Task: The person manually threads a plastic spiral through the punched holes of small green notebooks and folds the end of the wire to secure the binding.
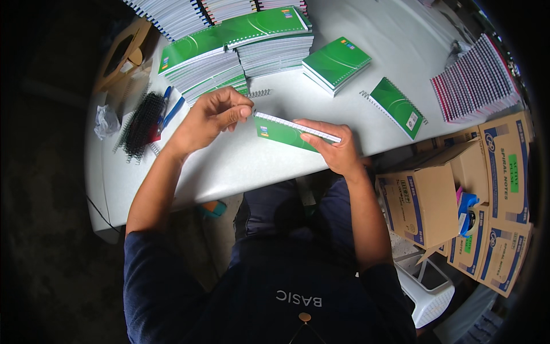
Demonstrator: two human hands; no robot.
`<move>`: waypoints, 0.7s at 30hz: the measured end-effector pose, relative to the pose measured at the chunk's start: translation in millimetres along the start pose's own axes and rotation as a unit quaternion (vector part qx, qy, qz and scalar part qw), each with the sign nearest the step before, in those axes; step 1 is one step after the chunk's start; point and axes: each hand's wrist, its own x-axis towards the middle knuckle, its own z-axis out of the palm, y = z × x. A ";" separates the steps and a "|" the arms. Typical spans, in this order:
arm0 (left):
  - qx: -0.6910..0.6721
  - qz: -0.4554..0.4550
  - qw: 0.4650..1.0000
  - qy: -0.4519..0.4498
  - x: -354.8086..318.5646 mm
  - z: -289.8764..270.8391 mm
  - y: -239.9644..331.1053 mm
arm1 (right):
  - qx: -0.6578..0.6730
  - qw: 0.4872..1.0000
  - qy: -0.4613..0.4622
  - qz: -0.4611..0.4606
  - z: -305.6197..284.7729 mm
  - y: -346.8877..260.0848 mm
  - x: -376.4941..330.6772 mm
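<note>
My right hand (335,144) grips a green-covered notebook (283,132) by its right end, thumb on the cover. Its punched white page edge faces up. At the notebook's left corner my left hand (220,113) is pinched closed on a small dark bit that looks like the end of a spiral coil. Just behind those fingers shows a dark spiral coil (261,93); whether it joins the pinched bit I cannot tell. On the table to the right lies a green notebook (397,108) with a coil threaded through, sticking out at both ends.
Stacks of green notebooks (269,54) stand at the back, with a smaller stack (337,62) beside them. A heap of black coils (142,127), blue pens (172,112) and crumpled plastic (106,122) lie left. Spiral-bound notebooks (475,80) and cardboard boxes (424,206) are right.
</note>
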 end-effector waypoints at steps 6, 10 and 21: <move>0.232 0.155 0.960 -0.026 -10.1 -5.2 10.6 | 0.019 0.999 -0.023 0.014 1.2 -5.2 -2.0; 0.305 0.133 0.941 -0.060 -7.8 -10.6 9.0 | 0.019 0.999 -0.029 0.017 1.9 -5.6 -3.0; 0.519 0.117 0.834 0.146 -58.1 56.6 -43.0 | 0.044 0.999 0.023 0.015 5.3 0.0 -3.8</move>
